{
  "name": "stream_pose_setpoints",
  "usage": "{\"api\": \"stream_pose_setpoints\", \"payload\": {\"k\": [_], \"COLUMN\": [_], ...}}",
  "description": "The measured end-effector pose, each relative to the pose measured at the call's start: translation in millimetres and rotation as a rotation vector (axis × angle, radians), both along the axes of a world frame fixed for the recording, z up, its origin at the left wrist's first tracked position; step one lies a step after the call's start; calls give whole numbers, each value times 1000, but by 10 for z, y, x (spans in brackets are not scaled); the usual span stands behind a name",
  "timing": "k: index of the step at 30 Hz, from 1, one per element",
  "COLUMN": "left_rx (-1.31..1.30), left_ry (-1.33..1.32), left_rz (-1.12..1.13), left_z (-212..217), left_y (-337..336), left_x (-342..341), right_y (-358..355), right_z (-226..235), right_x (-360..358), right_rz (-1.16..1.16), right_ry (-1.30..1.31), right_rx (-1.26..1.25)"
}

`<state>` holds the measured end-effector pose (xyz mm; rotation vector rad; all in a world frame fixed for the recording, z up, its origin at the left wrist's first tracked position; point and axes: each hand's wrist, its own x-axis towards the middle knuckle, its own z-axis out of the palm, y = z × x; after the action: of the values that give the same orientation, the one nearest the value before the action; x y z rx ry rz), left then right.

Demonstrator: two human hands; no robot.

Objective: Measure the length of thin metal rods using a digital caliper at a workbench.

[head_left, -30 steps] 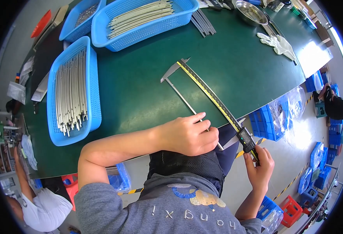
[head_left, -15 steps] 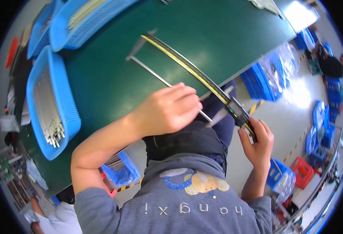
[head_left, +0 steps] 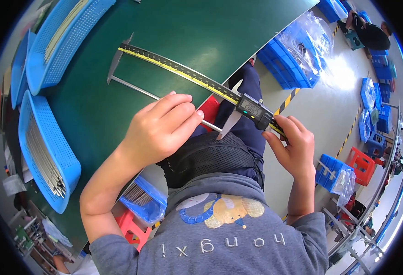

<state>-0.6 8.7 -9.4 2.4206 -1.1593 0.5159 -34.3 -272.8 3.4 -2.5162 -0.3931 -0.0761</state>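
Note:
My left hand (head_left: pixel 160 126) is closed in a pinch around a thin metal rod (head_left: pixel 135 87), gripping it near its middle. The rod lies between the jaws of a long digital caliper (head_left: pixel 179 72), one end at the far jaw (head_left: pixel 114 66) and the other by the sliding jaw (head_left: pixel 229 124). My right hand (head_left: pixel 295 144) holds the caliper's near end between thumb and fingers, just beyond the black display unit (head_left: pixel 253 109). The rod and the beam run roughly side by side, partly over the green table's edge and my lap.
On the green table (head_left: pixel 178 23), blue perforated baskets (head_left: pixel 71 167) stand at left, holding thin rods. Blue crates with plastic bags (head_left: pixel 298 55) sit on the floor at right. Red stools (head_left: pixel 361 166) and a seated person (head_left: pixel 371 34) are farther off. Another blue bin (head_left: pixel 153 201) stands by my left elbow.
The caliper has swung to a flatter slant, its far end moving left, and its display now faces up. My left hand has shifted left and down with the rod; the whole view has turned slightly.

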Motion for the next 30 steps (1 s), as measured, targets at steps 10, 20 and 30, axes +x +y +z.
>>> {"api": "stream_pose_setpoints", "payload": {"k": [10,20,30], "left_rx": [1,-47,-60], "left_ry": [-24,63,-107], "left_rz": [-6,-24,-23], "left_z": [20,21,315], "left_y": [16,23,14], "left_x": [15,33,-29], "right_y": [16,20,-48], "right_z": [-52,-48,-30], "right_x": [14,-17,23], "right_rz": [-23,-33,-2], "right_ry": [-39,-50,3], "right_rx": [-67,-68,-76]}}
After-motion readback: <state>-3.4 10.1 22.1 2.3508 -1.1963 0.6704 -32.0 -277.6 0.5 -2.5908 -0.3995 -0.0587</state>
